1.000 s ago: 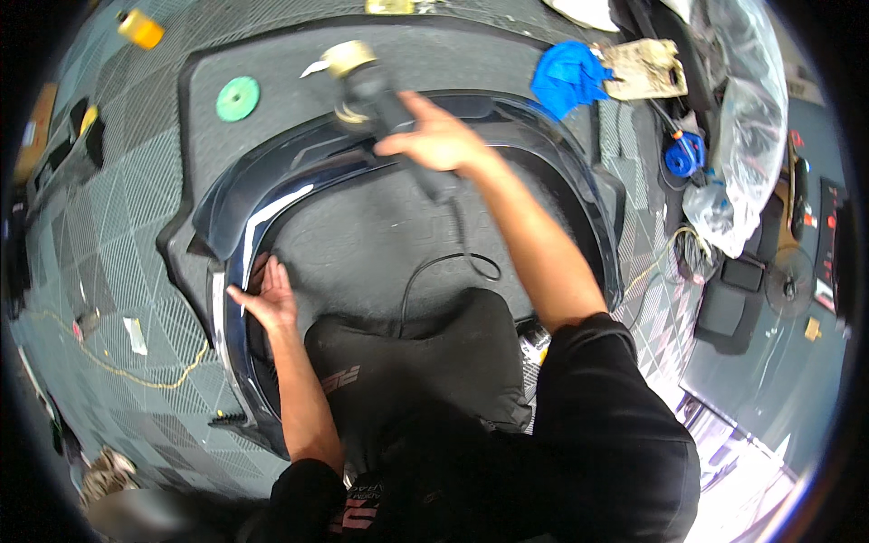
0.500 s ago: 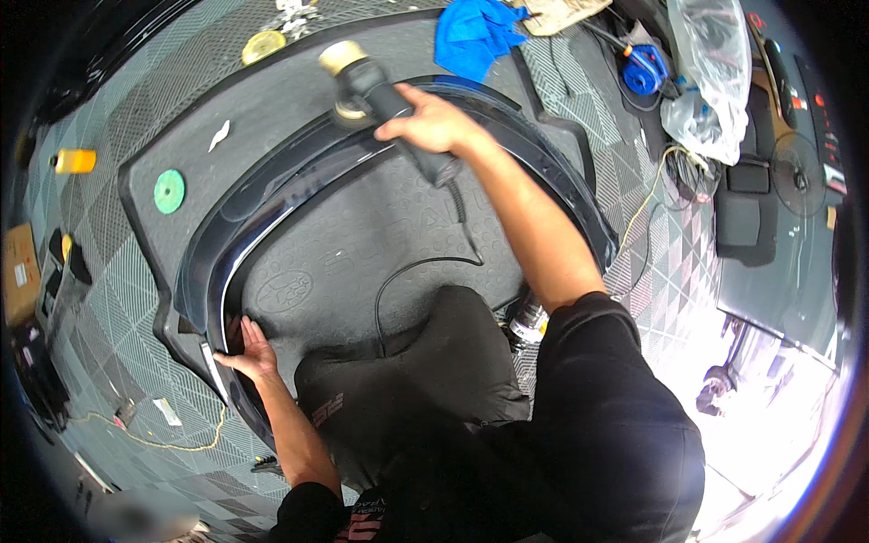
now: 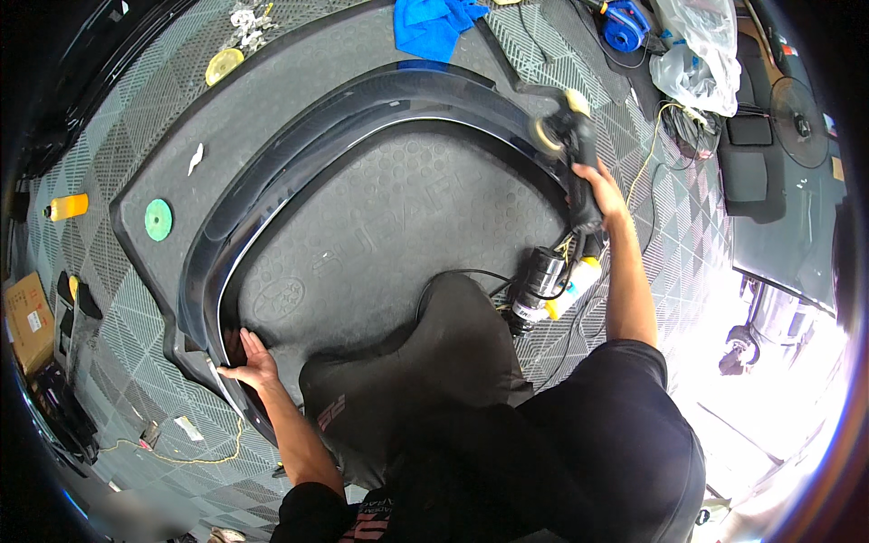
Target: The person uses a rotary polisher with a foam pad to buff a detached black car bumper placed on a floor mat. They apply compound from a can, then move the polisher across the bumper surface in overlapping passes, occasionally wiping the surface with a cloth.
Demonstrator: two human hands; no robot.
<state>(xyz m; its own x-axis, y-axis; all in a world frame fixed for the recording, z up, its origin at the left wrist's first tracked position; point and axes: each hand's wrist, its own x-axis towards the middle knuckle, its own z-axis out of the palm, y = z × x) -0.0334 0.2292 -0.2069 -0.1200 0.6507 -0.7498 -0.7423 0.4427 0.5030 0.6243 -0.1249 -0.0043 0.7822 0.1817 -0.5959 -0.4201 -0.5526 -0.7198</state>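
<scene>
Below, floor [image 3: 118, 290]: patterned tiles.
Mat [image 3: 335, 208]: dark, its near edge hidden from me by black clothing [image 3: 561, 452].
Curved panel [image 3: 335, 118]: glossy, lying on the mat.
Polisher [image 3: 584, 147]: at the panel's right side; yellow pad [image 3: 547, 134] contact unclear.
Right hand [image 3: 603, 190]: fingers curled around the polisher.
Left hand [image 3: 258, 364]: on the panel's left side, thumb spread from fingers.
Orange bottle [image 3: 68, 207]: beyond the mat's left edge, contents unclear.

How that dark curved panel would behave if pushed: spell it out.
The panel is probably fairly stiff, as its long arch holds a smooth curve. Its glossy surface may be slippery. The end the left hand touches would likely shift least.
</scene>
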